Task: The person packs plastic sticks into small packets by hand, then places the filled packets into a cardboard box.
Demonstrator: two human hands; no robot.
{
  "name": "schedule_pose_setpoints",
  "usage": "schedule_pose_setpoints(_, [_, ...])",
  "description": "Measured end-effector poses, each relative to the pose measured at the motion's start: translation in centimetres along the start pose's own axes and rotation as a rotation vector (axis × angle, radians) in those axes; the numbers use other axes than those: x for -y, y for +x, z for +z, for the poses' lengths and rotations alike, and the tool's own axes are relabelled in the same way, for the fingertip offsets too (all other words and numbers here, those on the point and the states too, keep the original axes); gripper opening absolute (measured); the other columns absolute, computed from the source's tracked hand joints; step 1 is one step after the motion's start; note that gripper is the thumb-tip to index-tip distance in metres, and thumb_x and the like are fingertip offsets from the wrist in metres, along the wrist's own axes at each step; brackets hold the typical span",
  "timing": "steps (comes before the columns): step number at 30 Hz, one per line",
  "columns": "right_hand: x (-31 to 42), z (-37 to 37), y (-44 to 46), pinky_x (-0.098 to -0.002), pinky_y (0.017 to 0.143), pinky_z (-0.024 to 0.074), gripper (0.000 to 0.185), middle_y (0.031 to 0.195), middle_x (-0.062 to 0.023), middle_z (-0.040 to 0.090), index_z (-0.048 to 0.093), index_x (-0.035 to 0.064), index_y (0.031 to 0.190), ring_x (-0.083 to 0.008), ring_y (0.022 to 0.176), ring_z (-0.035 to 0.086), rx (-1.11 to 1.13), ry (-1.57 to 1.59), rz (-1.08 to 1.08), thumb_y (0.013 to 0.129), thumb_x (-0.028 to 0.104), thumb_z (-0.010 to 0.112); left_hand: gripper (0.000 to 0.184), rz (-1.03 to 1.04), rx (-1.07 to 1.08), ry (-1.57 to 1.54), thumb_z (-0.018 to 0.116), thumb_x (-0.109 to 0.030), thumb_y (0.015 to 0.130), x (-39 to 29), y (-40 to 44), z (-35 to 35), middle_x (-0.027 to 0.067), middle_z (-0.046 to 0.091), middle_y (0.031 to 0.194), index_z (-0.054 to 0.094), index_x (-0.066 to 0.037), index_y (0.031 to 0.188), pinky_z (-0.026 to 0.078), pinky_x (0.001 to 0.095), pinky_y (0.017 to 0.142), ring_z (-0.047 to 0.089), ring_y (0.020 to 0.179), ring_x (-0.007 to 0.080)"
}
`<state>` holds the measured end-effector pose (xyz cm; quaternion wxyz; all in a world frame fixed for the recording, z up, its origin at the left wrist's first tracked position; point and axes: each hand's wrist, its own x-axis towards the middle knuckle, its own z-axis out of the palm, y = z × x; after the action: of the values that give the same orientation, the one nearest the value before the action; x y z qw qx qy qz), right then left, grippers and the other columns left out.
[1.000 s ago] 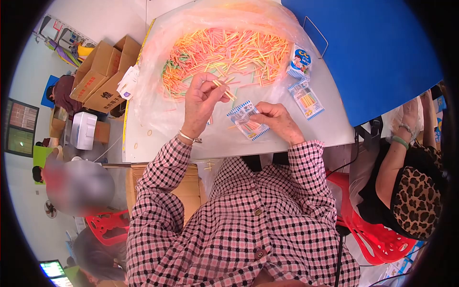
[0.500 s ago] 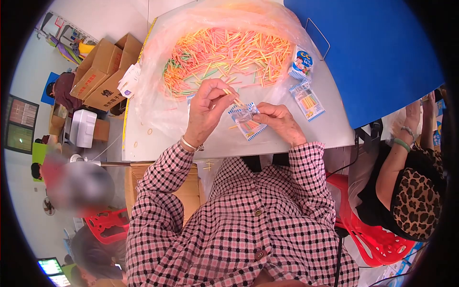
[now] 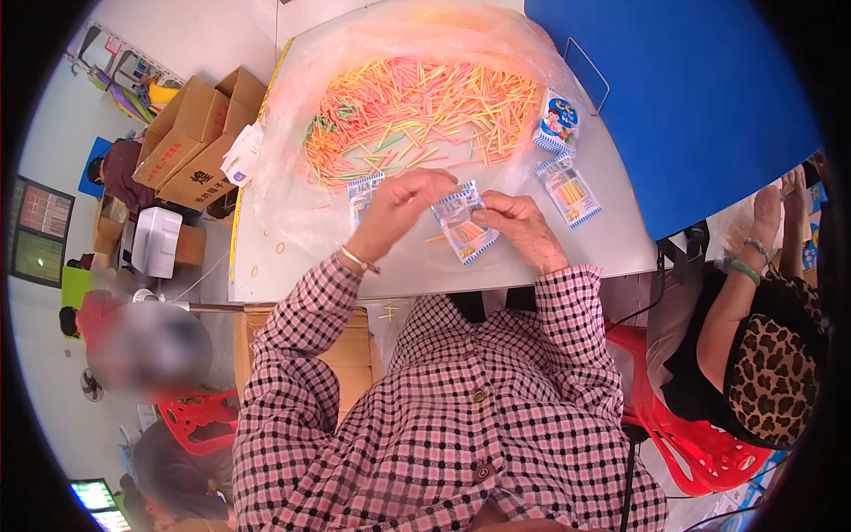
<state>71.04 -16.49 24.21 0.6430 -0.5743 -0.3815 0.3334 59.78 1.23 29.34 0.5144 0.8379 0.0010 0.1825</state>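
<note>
Hands (image 3: pixel 519 227) at 1 packet (image 3: pixel 464 232)

Glossy clear plastic bag (image 3: pixel 284 177); matt brown cardboard boxes (image 3: pixel 182 146).

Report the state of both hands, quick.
Left hand: fingers at the packet's top edge; whether they grip anything cannot be told.
Right hand: closed, pinching the packet at its side.

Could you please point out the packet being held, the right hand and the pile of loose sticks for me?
Held packet (image 3: pixel 465 226): head view, on the middle of its visible face.
Right hand (image 3: pixel 526 233): head view, on the back of the hand.
Pile of loose sticks (image 3: pixel 430 99): head view, near its middle.
</note>
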Motion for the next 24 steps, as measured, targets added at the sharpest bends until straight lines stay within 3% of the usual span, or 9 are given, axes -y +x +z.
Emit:
schedule_pose_setpoints(4, [0.0, -0.1, 0.0, -0.0217, 0.076, 0.0434, 0.021, 0.086, -0.0016, 0.064, 0.065, -0.0002, 0.099, -0.0067, 0.080, 0.055, -0.068, 0.054, 0.040, 0.086, 0.014, 0.058, 0.017, -0.159, 0.002, -0.053, 0.057, -0.013, 0.088, 1.9, 3.0, -3.1, 0.0069, 0.065, 0.097, 0.063, 0.001, 0.096, 0.045, 0.0274, 0.080, 0.059, 0.091, 0.0149])
schedule_pose_setpoints(7, [1.1, -0.1, -0.2, -0.0192, 0.079, 0.0404, 0.020, 0.086, 0.0036, 0.060, 0.064, -0.0023, 0.101, -0.0039, 0.083, 0.050, -0.090, 0.173, 0.110, 0.086, 0.011, 0.061, 0.009, -0.008, -0.028, 0.520, 0.062, -0.010, 0.078, 4.3, 5.1, -3.6, 0.0134, 0.065, 0.088, 0.065, -0.003, 0.081, 0.046, 0.0324, 0.074, 0.060, 0.084, 0.0251])
schedule_pose_setpoints(8, [1.1, 0.0, -0.2, -0.0192, 0.079, 0.0404, 0.020, 0.086, 0.0036, 0.060, 0.064, -0.0023, 0.101, -0.0039, 0.083, 0.050, -0.091, 0.171, 0.106, 0.086, 0.011, 0.061, 0.009, -0.004, -0.029, 0.521, 0.062, -0.010, 0.078, 5.0, 5.4, -3.4, 0.0134, 0.065, 0.088, 0.065, -0.003, 0.081, 0.046, 0.0324, 0.074, 0.060, 0.084, 0.0251])
schedule_pose_setpoints(11, [0.5, 0.1, 0.1, -0.0184, 0.075, 0.0405, 0.017, 0.085, 0.0045, 0.059, 0.065, -0.0017, 0.096, -0.0023, 0.080, 0.048, -0.121, 0.214, 0.107, 0.086, 0.011, 0.061, 0.012, 0.214, 0.096, 0.954, 0.058, -0.008, 0.078, 7.2, 6.2, -2.4, 0.0135, 0.063, 0.082, 0.061, -0.002, 0.088, 0.048, 0.0372, 0.067, 0.060, 0.081, 0.0289])
schedule_pose_setpoints(15, [0.0, -0.1, 0.0, -0.0204, 0.074, 0.0433, 0.023, 0.088, -0.0001, 0.064, 0.065, -0.0009, 0.100, -0.0054, 0.080, 0.054, -0.111, 0.174, 0.073, 0.086, 0.016, 0.059, 0.015, 0.425, 0.047, 1.155, 0.058, -0.007, 0.075, 9.5, 7.1, -1.6, 0.0127, 0.061, 0.078, 0.058, -0.003, 0.090, 0.048, 0.0404, 0.060, 0.060, 0.075, 0.0301])
schedule_pose_setpoints(20, [0.1, -0.1, 0.1, -0.0205, 0.073, 0.0434, 0.023, 0.086, -0.0003, 0.064, 0.065, -0.0012, 0.100, -0.0054, 0.079, 0.054, -0.122, 0.187, 0.052, 0.086, 0.016, 0.059, 0.023, 0.302, 0.108, 1.176, 0.059, -0.005, 0.075, 8.8, 7.4, -2.2, 0.0127, 0.061, 0.082, 0.056, -0.003, 0.097, 0.049, 0.0359, 0.059, 0.060, 0.070, 0.0290])
schedule_pose_setpoints(23, [0.0, -0.1, 0.1, -0.0204, 0.073, 0.0432, 0.023, 0.085, -0.0003, 0.064, 0.065, -0.0014, 0.100, -0.0052, 0.078, 0.054, -0.144, 0.152, 0.073, 0.086, 0.017, 0.059, 0.020, 0.114, -0.067, 0.760, 0.057, -0.002, 0.079, 6.0, 7.5, -3.0, 0.0098, 0.060, 0.083, 0.055, -0.001, 0.099, 0.050, 0.0299, 0.060, 0.060, 0.068, 0.0219])
schedule_pose_setpoints(24, [-0.1, -0.1, 0.1, -0.0204, 0.073, 0.0432, 0.023, 0.085, -0.0003, 0.064, 0.065, -0.0014, 0.100, -0.0052, 0.078, 0.054, -0.145, 0.154, 0.073, 0.086, 0.017, 0.059, 0.020, 0.115, -0.065, 0.762, 0.057, -0.002, 0.079, 4.5, 7.3, -3.0, 0.0098, 0.060, 0.083, 0.055, -0.001, 0.099, 0.050, 0.0299, 0.060, 0.060, 0.068, 0.0219])
